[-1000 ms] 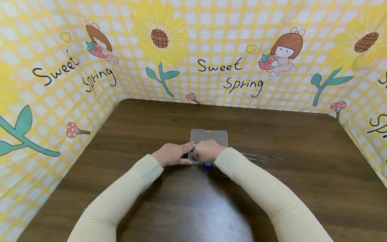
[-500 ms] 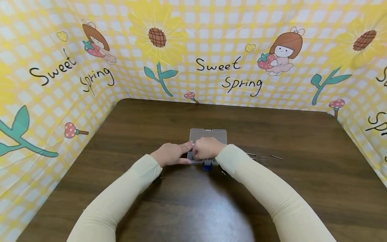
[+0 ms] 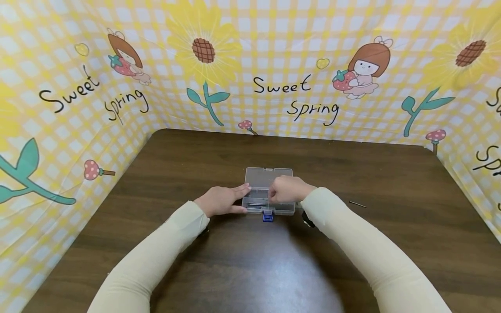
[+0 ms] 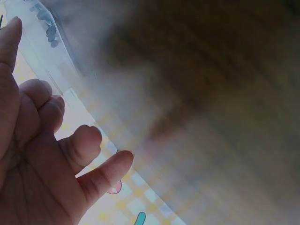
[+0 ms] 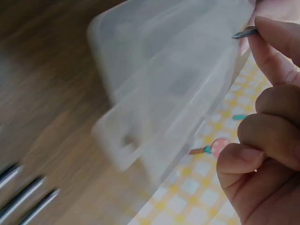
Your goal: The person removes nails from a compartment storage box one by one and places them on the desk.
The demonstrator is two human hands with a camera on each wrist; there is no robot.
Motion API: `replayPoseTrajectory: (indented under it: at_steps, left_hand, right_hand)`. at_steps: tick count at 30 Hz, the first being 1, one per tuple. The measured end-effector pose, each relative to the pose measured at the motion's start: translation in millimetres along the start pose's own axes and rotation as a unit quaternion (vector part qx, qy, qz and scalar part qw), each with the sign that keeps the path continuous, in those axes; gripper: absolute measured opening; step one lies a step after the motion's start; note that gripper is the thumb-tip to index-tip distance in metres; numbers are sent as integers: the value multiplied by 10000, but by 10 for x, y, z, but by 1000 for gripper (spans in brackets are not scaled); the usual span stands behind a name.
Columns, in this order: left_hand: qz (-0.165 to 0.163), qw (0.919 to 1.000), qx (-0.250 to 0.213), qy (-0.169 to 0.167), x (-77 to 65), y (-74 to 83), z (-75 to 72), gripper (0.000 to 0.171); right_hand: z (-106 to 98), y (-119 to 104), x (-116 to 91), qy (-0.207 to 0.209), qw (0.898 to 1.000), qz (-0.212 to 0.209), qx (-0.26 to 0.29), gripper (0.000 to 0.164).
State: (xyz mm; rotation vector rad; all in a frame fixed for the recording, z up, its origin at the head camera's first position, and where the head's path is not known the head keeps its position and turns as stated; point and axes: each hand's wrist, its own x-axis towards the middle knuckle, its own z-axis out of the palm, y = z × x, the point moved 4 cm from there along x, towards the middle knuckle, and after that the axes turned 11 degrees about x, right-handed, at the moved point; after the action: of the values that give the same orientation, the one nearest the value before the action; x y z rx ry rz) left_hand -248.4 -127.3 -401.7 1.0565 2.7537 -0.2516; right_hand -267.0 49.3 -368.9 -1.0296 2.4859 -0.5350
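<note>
A clear plastic box point(image 3: 282, 208) with compartments stands on the table, its lid point(image 3: 258, 176) raised at the far side and a blue latch point(image 3: 268, 217) in front. Several nails point(image 3: 256, 204) lie in its front left compartment; their heads show in the left wrist view. My left hand point(image 3: 221, 200) touches the box's left end with thumb and fingers stretched out. Over the middle of the box is my right hand point(image 3: 291, 190). Its thumb and forefinger pinch a nail point(image 5: 244, 33), pointed tip outward, while the other fingers curl into the palm.
One loose nail point(image 3: 358, 204) lies on the brown table point(image 3: 195, 161) right of the box. Several more nails point(image 5: 21, 199) show in the right wrist view. A yellow checked cloth point(image 3: 219, 104) hangs around the table's back and sides.
My right hand has moved right, from the box's left part to its middle, uncovering nails in the left compartment. Its sleeve now hides most loose nails. The left hand stays in place.
</note>
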Motion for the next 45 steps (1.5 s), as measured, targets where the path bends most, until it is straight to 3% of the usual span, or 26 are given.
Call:
replayPoseTrajectory:
  at_steps: [13, 21, 45]
  left_hand:
    - [-40, 9999, -8, -96, -14, -31, -55, 73]
    - [20, 9999, 124, -59, 13, -46, -62, 72]
    - [128, 9996, 222, -78, -4, 42, -113, 72]
  right_hand:
    - [-79, 234, -228, 85, 9982, 343, 483, 17]
    - [-59, 306, -298, 22, 9986, 343, 406, 18]
    - [-181, 670, -768, 28, 9968, 797, 64, 12]
